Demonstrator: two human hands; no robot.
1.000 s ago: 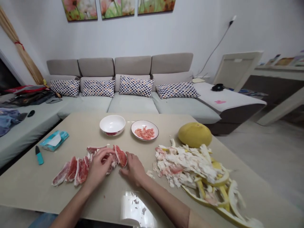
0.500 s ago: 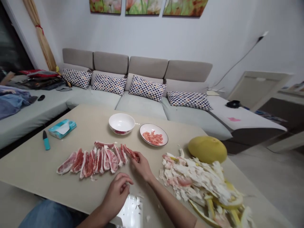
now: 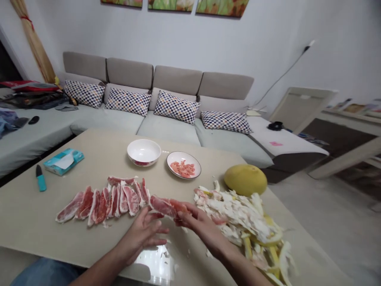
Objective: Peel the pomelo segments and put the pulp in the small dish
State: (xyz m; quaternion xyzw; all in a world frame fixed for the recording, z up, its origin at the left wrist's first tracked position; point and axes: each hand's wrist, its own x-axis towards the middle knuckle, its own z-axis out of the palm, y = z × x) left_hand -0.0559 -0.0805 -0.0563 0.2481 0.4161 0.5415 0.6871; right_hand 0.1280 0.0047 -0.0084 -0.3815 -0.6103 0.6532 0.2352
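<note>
My right hand (image 3: 200, 223) is closed on one end of a pinkish-red pomelo segment (image 3: 163, 205), held above the table (image 3: 98, 246). Just below its other end, my left hand (image 3: 144, 232) is open with fingers spread; whether a fingertip touches the segment I cannot tell. To the left lies a row of several pomelo segments (image 3: 104, 202) with white membrane on them. Behind them stand a white bowl (image 3: 144, 147) with nothing visible in it and a dark-rimmed plate (image 3: 194, 159) holding small pieces of pink pulp (image 3: 182, 169).
White and yellow peel scraps (image 3: 238, 216) are heaped at the right, with a whole yellow pomelo (image 3: 245, 180) behind. A knife with a turquoise handle (image 3: 41, 182) and a tissue pack (image 3: 64, 161) lie at the left. A sofa (image 3: 169, 126) stands beyond the table.
My right hand has drawn the segment away from the row, toward me. My left hand has opened from a loose curl and moved up to the segment. The view has shifted right.
</note>
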